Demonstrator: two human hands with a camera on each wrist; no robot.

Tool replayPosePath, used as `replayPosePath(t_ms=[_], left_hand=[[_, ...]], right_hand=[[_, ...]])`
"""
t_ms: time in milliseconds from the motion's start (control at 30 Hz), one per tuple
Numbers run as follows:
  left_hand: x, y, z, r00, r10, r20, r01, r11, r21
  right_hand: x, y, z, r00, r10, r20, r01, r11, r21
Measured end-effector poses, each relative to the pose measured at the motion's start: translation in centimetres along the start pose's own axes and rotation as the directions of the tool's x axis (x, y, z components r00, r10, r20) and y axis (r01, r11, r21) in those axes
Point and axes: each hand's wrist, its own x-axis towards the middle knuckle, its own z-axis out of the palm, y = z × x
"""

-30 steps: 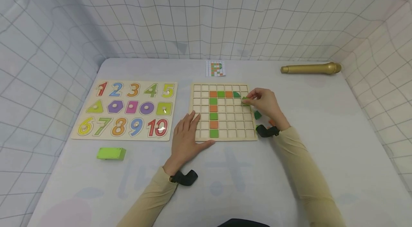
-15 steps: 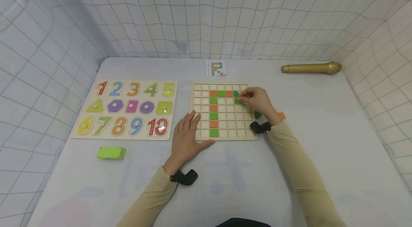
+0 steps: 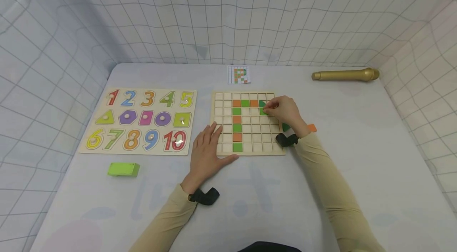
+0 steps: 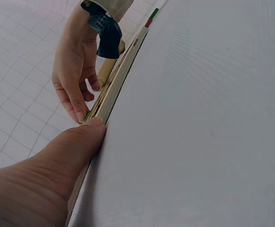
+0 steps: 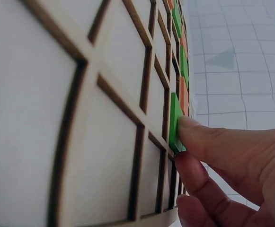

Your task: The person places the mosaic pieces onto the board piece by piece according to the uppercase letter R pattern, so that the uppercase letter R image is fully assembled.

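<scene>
A wooden grid board (image 3: 257, 129) carries green and orange square tiles in a column and along a row. A dark green rounded tile (image 3: 262, 103) ends that row. Just below it, my right hand (image 3: 285, 110) pinches a green square tile (image 5: 174, 120) between thumb and fingers. In the right wrist view this tile stands partly above the cell frames; whether it is seated cannot be seen. My left hand (image 3: 205, 149) rests with spread, straight fingers on the board's left front corner, its thumb (image 4: 75, 146) along the front edge.
Left of the board lies a number-and-shape puzzle (image 3: 168, 123), with a lime green block (image 3: 123, 170) in front. Behind the board is a small pattern card (image 3: 239, 75). A gold microphone (image 3: 344, 75) lies back right. A dark green piece (image 3: 286, 127) and orange tile (image 3: 312, 127) lie near my right wrist.
My right hand has moved left with the green square tile, from the board's right edge to the cell below the rounded tile. It has barely moved in the last half second. My left hand stays put.
</scene>
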Motion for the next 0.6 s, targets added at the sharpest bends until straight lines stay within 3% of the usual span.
replayPosePath(t_ms=[367,600], left_hand=[[0.02,0.03,-0.11,1.0,-0.017,0.022,0.017,1.0,-0.004],[-0.04,0.06,-0.18,1.0,-0.006,0.005,0.006,1.0,-0.013]], right_hand=[[-0.33,-0.19,0.14,1.0,0.012,0.0,-0.012,1.0,0.007],[-0.73,0.05,0.07,0.996,-0.059,-0.063,0.062,0.997,0.043]])
